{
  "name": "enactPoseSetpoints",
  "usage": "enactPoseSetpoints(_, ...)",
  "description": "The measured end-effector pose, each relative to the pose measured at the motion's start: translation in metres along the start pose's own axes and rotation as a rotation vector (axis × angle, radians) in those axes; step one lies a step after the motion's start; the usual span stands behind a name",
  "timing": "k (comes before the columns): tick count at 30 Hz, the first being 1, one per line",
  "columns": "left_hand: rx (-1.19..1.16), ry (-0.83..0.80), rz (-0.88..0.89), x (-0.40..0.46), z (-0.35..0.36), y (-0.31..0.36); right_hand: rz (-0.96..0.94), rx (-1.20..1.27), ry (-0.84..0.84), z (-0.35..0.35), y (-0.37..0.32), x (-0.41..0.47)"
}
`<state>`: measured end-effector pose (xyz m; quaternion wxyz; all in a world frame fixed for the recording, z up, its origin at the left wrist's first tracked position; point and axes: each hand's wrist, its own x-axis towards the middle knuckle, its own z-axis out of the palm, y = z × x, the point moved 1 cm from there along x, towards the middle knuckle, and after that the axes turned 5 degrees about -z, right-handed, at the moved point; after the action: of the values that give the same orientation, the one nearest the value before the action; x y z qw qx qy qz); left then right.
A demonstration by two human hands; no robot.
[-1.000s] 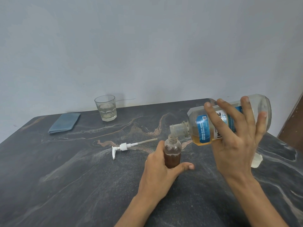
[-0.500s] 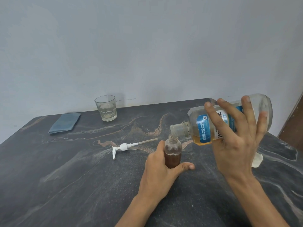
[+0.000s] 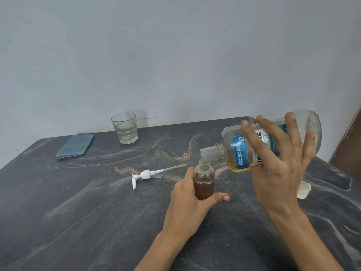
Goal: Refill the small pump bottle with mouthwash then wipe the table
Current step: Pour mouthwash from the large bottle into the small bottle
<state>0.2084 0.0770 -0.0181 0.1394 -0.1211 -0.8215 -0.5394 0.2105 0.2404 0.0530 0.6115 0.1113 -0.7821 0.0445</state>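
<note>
My left hand [image 3: 190,204] grips the small clear pump bottle [image 3: 204,179], which stands upright on the dark table [image 3: 78,222] and holds brown liquid to about two thirds. My right hand [image 3: 281,169] holds the large mouthwash bottle [image 3: 240,151] tipped almost flat, its open mouth right over the small bottle's neck. Amber liquid lies low in the big bottle. The white pump head [image 3: 148,174] with its tube lies on the table to the left. A folded blue cloth [image 3: 75,146] rests at the far left.
A clear glass [image 3: 125,128] with a little liquid stands near the wall at the back. A white cap [image 3: 303,189] lies on the table behind my right hand. A brown door edge [image 3: 349,145] shows at the right.
The mouthwash bottle has tilted very slightly; the hands and the small bottle stay almost where they were.
</note>
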Motion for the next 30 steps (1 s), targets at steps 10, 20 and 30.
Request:
enactPoseSetpoints(10, 0.006, -0.002, 0.006, 0.0002, 0.0, -0.0004, -0.007, -0.009, -0.002, -0.0004, 0.0006, -0.0001)
enactPoseSetpoints(20, 0.009, 0.002, -0.003, 0.0, -0.0012, 0.0011, -0.008, -0.027, -0.003, 0.0002, 0.0001, 0.0004)
enactPoseSetpoints(30, 0.009, 0.001, 0.0, -0.0007, -0.0013, 0.0026, -0.011, -0.032, 0.001, 0.0007, 0.0006, 0.0005)
